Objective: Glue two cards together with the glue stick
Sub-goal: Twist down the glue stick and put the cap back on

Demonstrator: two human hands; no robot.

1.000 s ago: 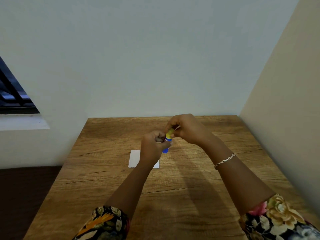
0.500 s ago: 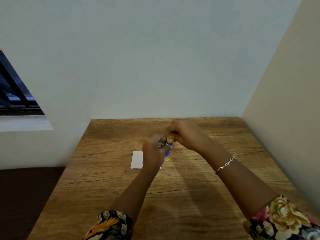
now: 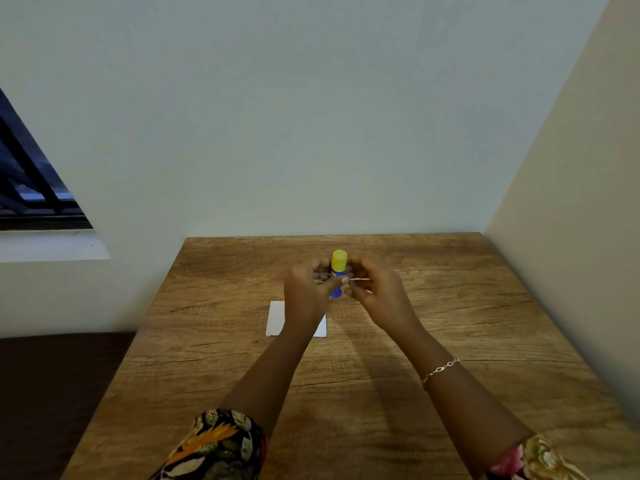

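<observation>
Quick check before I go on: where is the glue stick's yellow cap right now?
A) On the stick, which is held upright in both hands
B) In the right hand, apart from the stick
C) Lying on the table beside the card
A: the yellow cap sits atop the blue glue stick, upright between the left hand and right hand, above the card.

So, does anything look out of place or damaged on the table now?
Nothing stands out. The white card lies flat on the wooden table, partly hidden by the left hand. Both hands hold the capped glue stick upright; the right hand is beside it.
</observation>
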